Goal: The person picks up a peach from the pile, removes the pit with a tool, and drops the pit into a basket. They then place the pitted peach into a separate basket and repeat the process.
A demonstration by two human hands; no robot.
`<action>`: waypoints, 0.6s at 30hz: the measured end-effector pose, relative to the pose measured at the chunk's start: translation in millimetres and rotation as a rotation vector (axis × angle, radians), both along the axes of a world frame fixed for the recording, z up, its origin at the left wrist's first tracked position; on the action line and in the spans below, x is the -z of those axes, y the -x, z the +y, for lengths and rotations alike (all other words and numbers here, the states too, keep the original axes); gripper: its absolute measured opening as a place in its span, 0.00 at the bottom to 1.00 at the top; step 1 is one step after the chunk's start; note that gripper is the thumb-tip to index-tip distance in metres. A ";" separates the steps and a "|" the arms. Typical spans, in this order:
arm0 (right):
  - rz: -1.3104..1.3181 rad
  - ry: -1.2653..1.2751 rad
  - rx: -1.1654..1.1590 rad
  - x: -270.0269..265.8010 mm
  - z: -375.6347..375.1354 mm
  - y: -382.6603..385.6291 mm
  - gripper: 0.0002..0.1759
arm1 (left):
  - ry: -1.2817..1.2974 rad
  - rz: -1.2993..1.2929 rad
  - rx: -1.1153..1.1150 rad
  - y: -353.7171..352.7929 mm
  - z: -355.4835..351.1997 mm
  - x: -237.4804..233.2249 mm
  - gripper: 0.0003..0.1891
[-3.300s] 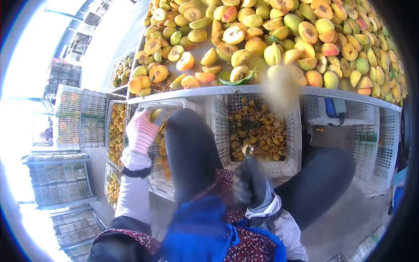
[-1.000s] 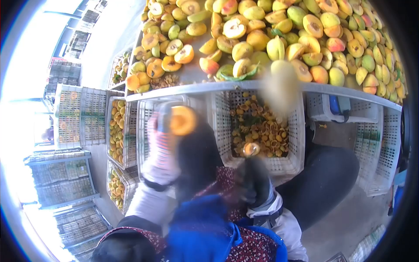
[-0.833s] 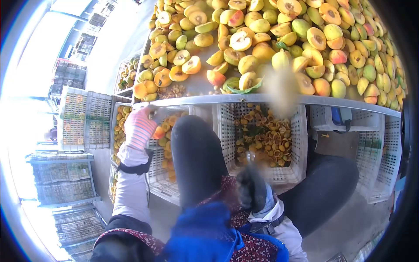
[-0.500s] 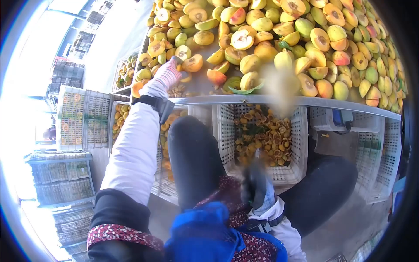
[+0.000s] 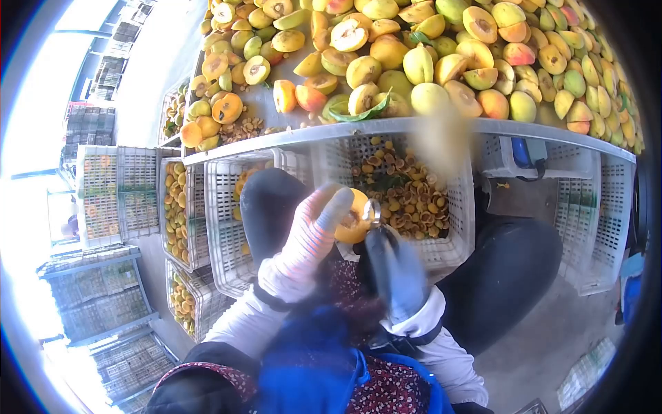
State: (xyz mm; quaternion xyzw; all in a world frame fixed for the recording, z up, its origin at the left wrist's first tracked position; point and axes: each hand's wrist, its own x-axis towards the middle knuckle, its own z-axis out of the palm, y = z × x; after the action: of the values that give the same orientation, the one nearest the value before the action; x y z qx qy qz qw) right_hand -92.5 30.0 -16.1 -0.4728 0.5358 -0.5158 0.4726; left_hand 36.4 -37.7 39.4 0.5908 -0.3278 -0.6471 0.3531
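Fruit-heaped tabletop edge lies beyond the fingers, crate beneath it. The left hand clasps a fruit half; the right hand grips a scoop.

- Our left hand grips a halved fruit.
- Our right hand presses a metal tool against it, above a crate of pits.

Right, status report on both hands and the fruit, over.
Left hand grips fruit half. Right hand holds metal tool against its cut face. Nothing in the way.
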 end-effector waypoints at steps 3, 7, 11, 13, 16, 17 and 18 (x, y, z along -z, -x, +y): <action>0.369 0.022 -0.152 -13.8 9.9 16.3 0.17 | 0.101 -0.009 -0.087 15.2 10.6 8.4 0.16; 0.276 -0.139 -0.222 -14.9 14.2 20.6 0.16 | 0.126 -0.047 -0.049 27.9 14.4 5.2 0.17; 0.330 0.001 -0.065 -7.8 22.8 14.7 0.16 | 0.250 -0.054 -0.080 41.8 21.7 7.9 0.17; 0.558 0.208 0.005 -0.8 25.7 14.9 0.16 | 0.257 -0.039 -0.049 45.2 23.0 10.8 0.17; 0.361 0.034 -0.129 -15.1 28.3 27.0 0.15 | 0.304 -0.055 -0.006 51.5 22.9 11.7 0.16; 0.304 0.020 -0.152 -16.6 28.3 28.0 0.16 | 0.319 -0.037 0.007 53.1 22.5 11.6 0.16; 0.248 0.005 -0.174 -18.1 28.4 29.1 0.16 | 0.327 -0.035 0.007 54.3 22.4 12.8 0.15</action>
State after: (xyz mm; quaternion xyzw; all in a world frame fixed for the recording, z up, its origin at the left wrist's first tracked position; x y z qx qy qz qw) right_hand -121.6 58.4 2.0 -0.5787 0.5458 -0.4120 0.4444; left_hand -17.8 -15.2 26.6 0.5357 -0.4369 -0.5759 0.4364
